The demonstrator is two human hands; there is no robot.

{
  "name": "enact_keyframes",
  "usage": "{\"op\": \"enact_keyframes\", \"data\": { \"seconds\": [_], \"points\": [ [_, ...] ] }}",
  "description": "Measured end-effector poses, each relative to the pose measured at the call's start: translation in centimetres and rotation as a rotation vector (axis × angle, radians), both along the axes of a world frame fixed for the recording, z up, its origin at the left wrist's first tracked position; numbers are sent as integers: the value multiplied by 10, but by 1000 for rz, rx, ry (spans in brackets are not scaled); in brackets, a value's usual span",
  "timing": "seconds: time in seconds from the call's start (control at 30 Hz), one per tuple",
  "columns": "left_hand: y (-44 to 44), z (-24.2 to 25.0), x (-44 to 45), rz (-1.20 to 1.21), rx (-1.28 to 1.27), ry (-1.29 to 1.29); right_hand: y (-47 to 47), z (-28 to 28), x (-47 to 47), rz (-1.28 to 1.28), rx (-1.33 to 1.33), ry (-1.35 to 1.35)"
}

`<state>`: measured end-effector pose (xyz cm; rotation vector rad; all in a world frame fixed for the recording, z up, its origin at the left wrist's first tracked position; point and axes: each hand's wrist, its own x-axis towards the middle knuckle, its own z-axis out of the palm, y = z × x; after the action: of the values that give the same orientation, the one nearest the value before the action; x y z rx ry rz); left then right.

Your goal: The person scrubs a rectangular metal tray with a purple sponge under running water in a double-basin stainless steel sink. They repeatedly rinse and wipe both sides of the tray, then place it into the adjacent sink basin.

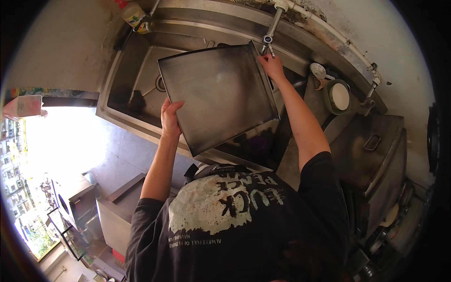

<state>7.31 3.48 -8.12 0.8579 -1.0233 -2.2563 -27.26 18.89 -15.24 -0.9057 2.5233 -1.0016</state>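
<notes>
A large square metal tray (218, 95) with low raised edges is held tilted over a stainless steel double sink (141, 70). My left hand (171, 118) grips its left edge, thumb on the flat face and fingers behind. At the tray's upper right corner is my right hand (272, 67), just below the lever of a wall-mounted faucet (268, 38); its fingers are curled, and whether they hold the tray's edge or touch the faucet lever cannot be told. Part of the left basin, with its drain, shows beside the tray. A dark purple item (259, 142) lies in the shadowed right basin.
A bottle with a red cap (132, 16) stands at the sink's back left corner. Right of the sink are a green bowl with a white round dish (340, 97) and a mesh strainer (318, 70). A metal lid with a handle (370, 144) lies farther right.
</notes>
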Motion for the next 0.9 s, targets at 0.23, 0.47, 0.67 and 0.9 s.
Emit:
{"op": "enact_keyframes", "data": {
  "seconds": [0.23, 0.47, 0.67, 0.9],
  "points": [
    [-11, -15, 3, -41, 79, -21, 6, -31, -8, -50, -266, 460],
    [-20, -40, -3, -101, 207, -2, 78, 1, 11, -57, -156, -800],
    [-20, -70, -42, -215, 173, -146, 117, 19, 18, -283, -340, -766],
    [-14, -142, -84, -188, -70, -466, 152, 61, 33, -358, -440, -570]
  ]
}}
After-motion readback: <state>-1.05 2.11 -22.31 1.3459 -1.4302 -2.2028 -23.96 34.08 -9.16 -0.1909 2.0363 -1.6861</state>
